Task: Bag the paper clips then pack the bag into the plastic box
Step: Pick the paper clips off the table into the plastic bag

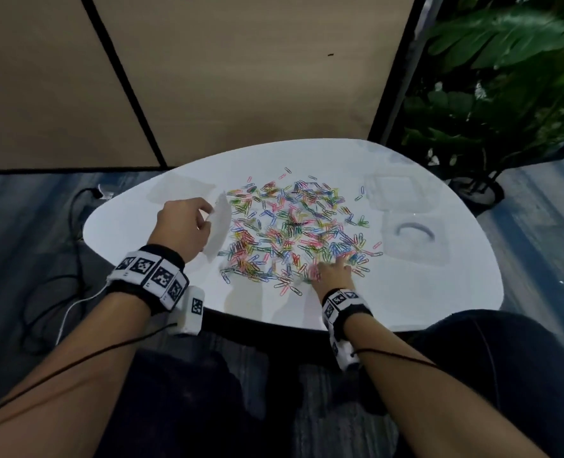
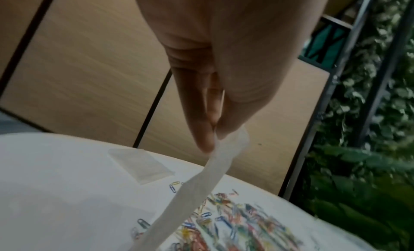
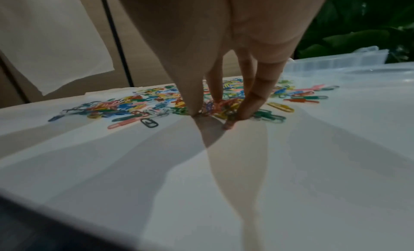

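Paper clips (image 1: 293, 226) lie scattered across the white table (image 1: 141, 206). Right hand (image 1: 331, 276) pinches a small cluster, fingertips (image 3: 243, 115) curled down (first bagging step). Left hand (image 1: 183, 226) pinches the clear bag (image 1: 219, 226) aloft. Next: open its mouth, drop clips in; plastic box (image 1: 416, 239) waits right

White rounded table (image 1: 135, 223), leafy green plant (image 1: 492, 77) beside tan panelled wall (image 1: 241, 77), black cables (image 1: 42, 292) on floor.

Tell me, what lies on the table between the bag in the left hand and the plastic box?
In the head view, the spread of coloured paper clips fills the table between the bag held by the left hand and the plastic box.
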`<control>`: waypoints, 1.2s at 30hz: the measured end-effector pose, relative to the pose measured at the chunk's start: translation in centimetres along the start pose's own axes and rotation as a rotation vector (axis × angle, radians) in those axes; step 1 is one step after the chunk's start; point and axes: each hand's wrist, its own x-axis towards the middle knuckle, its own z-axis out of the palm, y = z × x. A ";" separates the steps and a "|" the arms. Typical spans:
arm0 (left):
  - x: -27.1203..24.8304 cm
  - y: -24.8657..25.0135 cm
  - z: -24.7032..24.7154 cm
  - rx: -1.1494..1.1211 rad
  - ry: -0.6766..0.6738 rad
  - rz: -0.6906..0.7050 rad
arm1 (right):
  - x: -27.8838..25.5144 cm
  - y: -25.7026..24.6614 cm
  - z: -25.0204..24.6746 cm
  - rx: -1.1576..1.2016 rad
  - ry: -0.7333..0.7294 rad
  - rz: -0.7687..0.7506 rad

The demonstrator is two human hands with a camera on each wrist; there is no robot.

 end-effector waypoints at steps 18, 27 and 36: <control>4.4 3.3 3.8 -0.199 -0.194 -0.082 | 6.6 2.6 -12.9 1.060 -0.073 0.112; 4.4 7.1 5.8 -0.273 -0.212 0.065 | 1.5 -5.7 -15.4 1.686 -0.416 -0.150; 4.3 8.6 5.9 -0.392 -0.115 0.070 | 1.9 -5.2 -14.2 0.926 -0.034 -0.260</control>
